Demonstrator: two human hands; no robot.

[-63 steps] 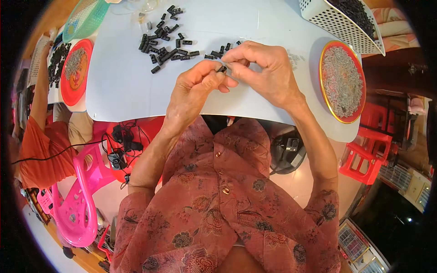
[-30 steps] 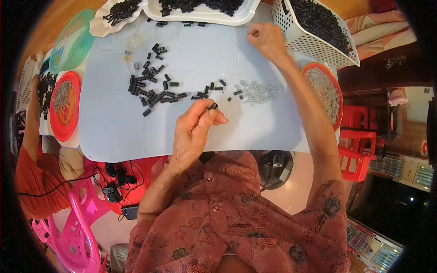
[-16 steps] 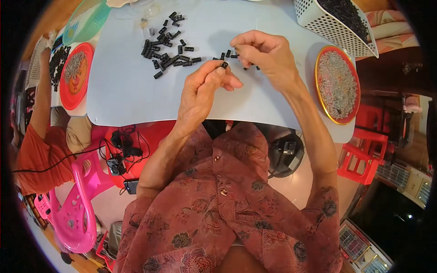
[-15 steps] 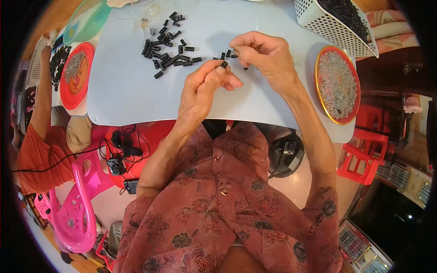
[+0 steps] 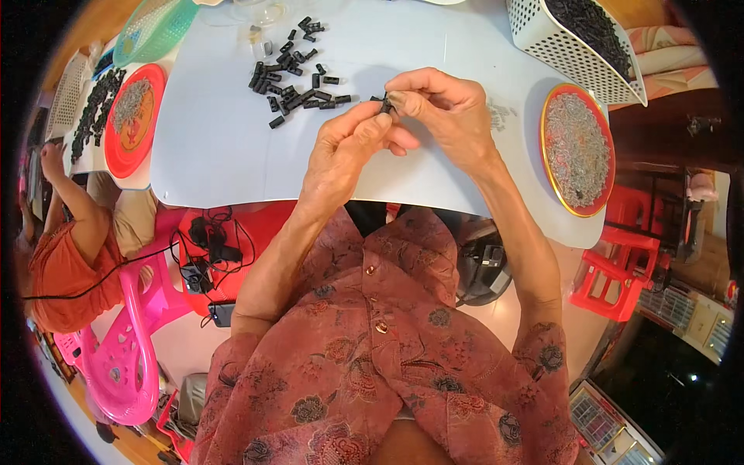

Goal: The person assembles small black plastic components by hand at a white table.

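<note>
Head view: your left hand (image 5: 345,151) and right hand (image 5: 442,108) meet above the white bench (image 5: 217,147), both grips pinching one small black part (image 5: 385,105) between fingertips, just right of the loose pile of black parts (image 5: 291,77), the red plate of metal bits (image 5: 577,149) well apart to your right.

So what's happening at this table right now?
A person seated at a white table has both hands raised just above it, pinching one small black piece between the left hand and the right hand. A loose pile of similar black pieces lies on the table just beyond the hands. To the right sits a red plate heaped with small grey metal bits, and a white basket of black pieces stands behind it. Another person sits at the far left.
</note>
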